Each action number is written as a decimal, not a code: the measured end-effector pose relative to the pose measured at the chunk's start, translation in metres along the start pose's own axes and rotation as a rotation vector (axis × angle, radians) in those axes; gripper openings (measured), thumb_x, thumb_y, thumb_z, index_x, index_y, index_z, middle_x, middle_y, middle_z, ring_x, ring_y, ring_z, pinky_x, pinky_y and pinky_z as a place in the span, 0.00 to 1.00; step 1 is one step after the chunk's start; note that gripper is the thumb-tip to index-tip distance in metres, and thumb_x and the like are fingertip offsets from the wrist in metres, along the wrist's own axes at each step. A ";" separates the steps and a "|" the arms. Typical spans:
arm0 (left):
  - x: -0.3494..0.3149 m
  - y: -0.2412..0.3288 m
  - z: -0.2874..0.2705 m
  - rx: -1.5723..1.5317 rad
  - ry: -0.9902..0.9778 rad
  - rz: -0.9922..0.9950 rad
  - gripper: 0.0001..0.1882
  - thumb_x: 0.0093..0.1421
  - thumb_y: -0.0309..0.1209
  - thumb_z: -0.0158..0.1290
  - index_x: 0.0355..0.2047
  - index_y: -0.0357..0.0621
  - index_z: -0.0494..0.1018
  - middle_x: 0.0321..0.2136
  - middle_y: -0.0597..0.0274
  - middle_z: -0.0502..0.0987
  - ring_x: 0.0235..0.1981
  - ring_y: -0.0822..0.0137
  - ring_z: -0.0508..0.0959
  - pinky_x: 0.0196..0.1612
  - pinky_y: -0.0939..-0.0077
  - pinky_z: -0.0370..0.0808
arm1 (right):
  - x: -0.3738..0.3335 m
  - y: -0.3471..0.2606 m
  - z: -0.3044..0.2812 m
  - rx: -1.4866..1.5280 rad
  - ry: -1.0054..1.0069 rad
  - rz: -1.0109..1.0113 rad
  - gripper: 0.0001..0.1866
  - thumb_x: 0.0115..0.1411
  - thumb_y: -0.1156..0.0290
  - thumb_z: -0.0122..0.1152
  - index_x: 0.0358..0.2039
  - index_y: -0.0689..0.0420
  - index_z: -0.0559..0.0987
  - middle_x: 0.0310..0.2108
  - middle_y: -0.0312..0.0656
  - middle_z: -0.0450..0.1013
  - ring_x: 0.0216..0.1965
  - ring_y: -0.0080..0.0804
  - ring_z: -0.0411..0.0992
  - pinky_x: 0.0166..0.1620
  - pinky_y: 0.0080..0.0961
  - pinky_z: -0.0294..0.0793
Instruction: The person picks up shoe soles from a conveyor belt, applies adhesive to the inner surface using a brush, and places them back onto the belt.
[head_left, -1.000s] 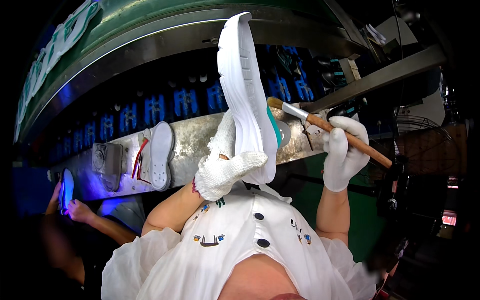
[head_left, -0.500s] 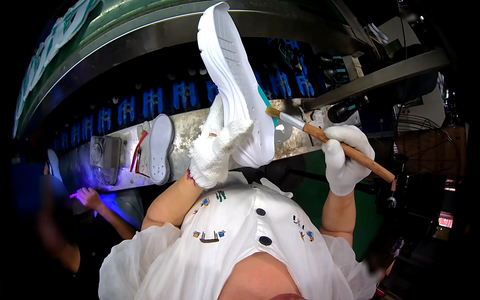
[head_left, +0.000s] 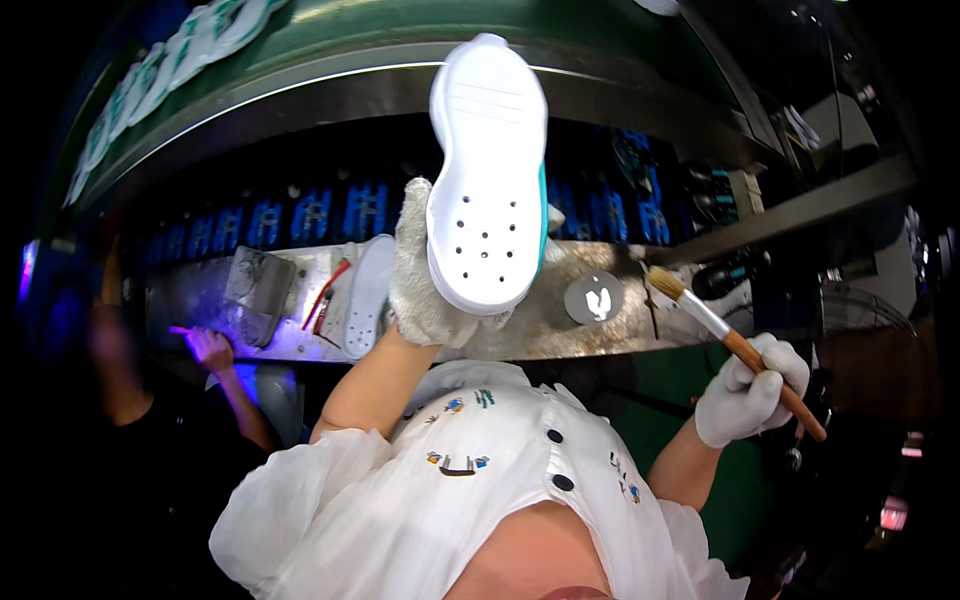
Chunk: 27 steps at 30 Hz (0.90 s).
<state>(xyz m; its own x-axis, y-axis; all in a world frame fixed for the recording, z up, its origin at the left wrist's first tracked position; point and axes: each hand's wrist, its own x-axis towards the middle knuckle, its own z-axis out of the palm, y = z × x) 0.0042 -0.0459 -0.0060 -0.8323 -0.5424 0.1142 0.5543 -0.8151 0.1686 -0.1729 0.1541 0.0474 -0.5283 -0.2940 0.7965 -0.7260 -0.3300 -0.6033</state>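
Note:
A white shoe sole with small holes at its near end stands up in front of me, its perforated face toward me and a teal strip along its right edge. My left hand, in a white knit glove, is closed around it from behind and below; some of its fingers are hidden by the sole. My right hand, in a thin white glove, grips the wooden handle of a paintbrush. The tan bristles point up and left, apart from the sole. Between sole and brush, a round dish with something white in it sits on the metal bench.
On the bench to the left lie another pale sole, a red-handled tool and a grey block. Farther left is a co-worker's hand. Behind are blue fixtures and a green conveyor carrying several soles.
The sole has turned from its side to show its perforated face. My right hand has drawn the brush away from the sole's edge, to the right and nearer.

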 end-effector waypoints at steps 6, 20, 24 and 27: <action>-0.009 0.023 0.012 -0.257 -0.139 -0.137 0.43 0.57 0.64 0.38 0.57 0.38 0.54 0.44 0.44 0.66 0.28 0.61 0.77 0.21 0.70 0.74 | -0.015 0.009 0.002 -0.093 0.085 0.138 0.14 0.56 0.64 0.47 0.28 0.65 0.69 0.19 0.35 0.58 0.18 0.17 0.52 0.22 0.14 0.49; -0.003 0.057 0.006 -0.335 -0.318 -0.217 0.40 0.58 0.61 0.39 0.59 0.41 0.52 0.44 0.44 0.66 0.33 0.58 0.77 0.18 0.70 0.74 | -0.038 0.010 0.029 0.065 0.151 0.361 0.14 0.58 0.65 0.49 0.36 0.65 0.68 0.26 0.41 0.64 0.21 0.20 0.60 0.19 0.09 0.60; 0.008 0.065 0.015 -0.259 -0.370 -0.244 0.39 0.58 0.59 0.40 0.60 0.43 0.53 0.46 0.38 0.64 0.40 0.49 0.75 0.19 0.68 0.77 | -0.045 0.009 0.038 0.126 0.088 0.306 0.13 0.60 0.66 0.47 0.38 0.64 0.68 0.24 0.41 0.64 0.18 0.18 0.59 0.18 0.10 0.57; 0.030 0.105 0.035 -0.084 -0.318 -0.188 0.39 0.60 0.59 0.37 0.61 0.43 0.51 0.46 0.38 0.65 0.31 0.50 0.76 0.17 0.71 0.72 | -0.053 0.009 0.034 0.140 0.030 0.461 0.11 0.59 0.68 0.48 0.38 0.62 0.69 0.31 0.39 0.64 0.26 0.17 0.64 0.23 0.06 0.63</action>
<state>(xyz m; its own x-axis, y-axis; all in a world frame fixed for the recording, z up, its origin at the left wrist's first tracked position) 0.0374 -0.1402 0.0493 -0.8704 -0.3020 0.3888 0.3786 -0.9154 0.1365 -0.1362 0.1360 -0.0019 -0.7952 -0.4123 0.4445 -0.3482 -0.2896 -0.8916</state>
